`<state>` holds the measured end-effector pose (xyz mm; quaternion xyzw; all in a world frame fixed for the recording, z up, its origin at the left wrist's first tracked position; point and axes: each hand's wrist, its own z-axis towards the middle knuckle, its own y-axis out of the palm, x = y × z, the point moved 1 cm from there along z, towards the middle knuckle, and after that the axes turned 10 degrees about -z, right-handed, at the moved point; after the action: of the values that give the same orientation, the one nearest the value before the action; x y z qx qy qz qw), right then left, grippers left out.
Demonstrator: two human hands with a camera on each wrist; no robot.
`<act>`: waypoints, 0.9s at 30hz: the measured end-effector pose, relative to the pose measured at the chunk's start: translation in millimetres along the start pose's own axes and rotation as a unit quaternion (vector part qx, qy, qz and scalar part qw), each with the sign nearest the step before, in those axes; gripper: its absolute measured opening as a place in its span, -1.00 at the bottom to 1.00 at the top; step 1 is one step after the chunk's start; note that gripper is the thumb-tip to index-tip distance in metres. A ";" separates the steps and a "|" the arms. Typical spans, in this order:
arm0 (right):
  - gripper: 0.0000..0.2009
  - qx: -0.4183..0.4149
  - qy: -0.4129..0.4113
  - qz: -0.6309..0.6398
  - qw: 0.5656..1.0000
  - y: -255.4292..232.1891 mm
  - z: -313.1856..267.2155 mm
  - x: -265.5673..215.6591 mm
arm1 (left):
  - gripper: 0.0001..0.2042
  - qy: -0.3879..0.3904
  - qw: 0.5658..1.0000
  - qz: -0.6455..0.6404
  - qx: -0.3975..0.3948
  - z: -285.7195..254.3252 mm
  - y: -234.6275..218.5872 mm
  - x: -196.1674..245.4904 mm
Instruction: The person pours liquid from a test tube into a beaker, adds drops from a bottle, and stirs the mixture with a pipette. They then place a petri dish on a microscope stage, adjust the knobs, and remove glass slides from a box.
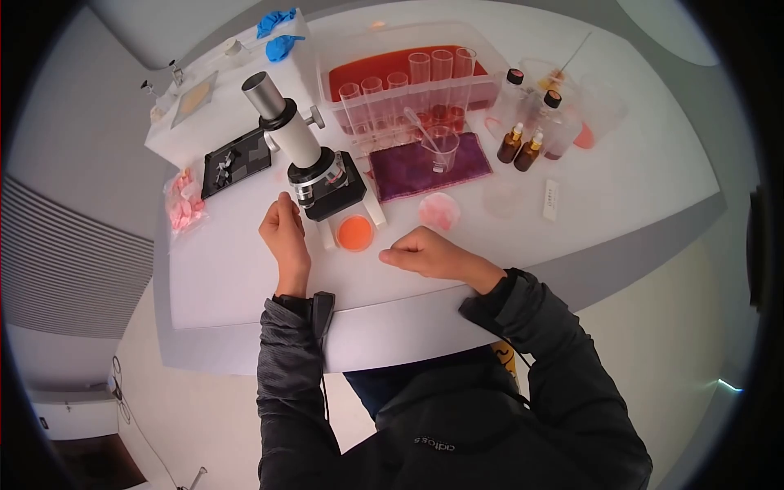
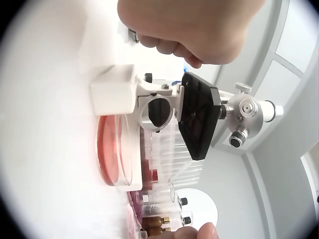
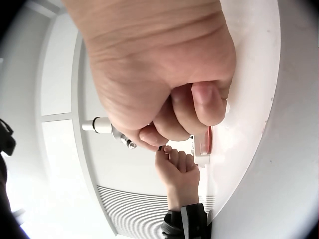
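Observation:
My left hand [image 1: 286, 233] is curled into a fist beside the base of a white and black microscope [image 1: 304, 151], nothing showing in its grip. My right hand [image 1: 429, 253], fingers folded into the palm in the right wrist view, hovers at the table's front part and also holds nothing visible. Between the two hands, a petri dish [image 1: 355, 233] of orange-red content sits at the microscope's foot, between its base legs. The left wrist view shows this dish [image 2: 113, 149] under the round mirror [image 2: 158, 112] and black stage [image 2: 199, 117]. A second dish [image 1: 439, 211] with pink contents lies beyond my right hand.
Behind stands a clear tub [image 1: 343, 41] of red liquid, with test tubes [image 1: 419, 72] before it. A beaker [image 1: 442, 151] with a pipette rests on a purple pad [image 1: 392, 175]. Dropper bottles [image 1: 528, 153], capped bottles [image 1: 549, 122] and a white strip [image 1: 551, 201] lie right; a black tray [image 1: 245, 167] lies left.

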<state>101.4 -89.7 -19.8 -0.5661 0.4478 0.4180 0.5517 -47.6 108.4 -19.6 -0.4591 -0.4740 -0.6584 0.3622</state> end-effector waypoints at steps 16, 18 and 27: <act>-0.46 -0.009 0.053 0.038 0.998 -1.8 -1.8 -6.2 | -0.63 0.001 0.999 -0.031 0.038 0.8 2.9 2.9; -0.47 -0.003 0.045 0.028 0.999 -1.9 -1.4 -4.7 | -0.64 -0.005 0.999 -0.036 0.034 0.9 1.8 0.7; -0.47 -0.009 0.058 0.028 0.998 -4.3 -1.7 -6.9 | -0.63 -0.005 0.999 -0.028 0.026 0.3 5.1 0.4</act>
<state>103.8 -91.1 -12.0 -0.5818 0.4910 0.4039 0.5073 -42.9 107.2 -17.7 -0.4389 -0.5054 -0.6536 0.3531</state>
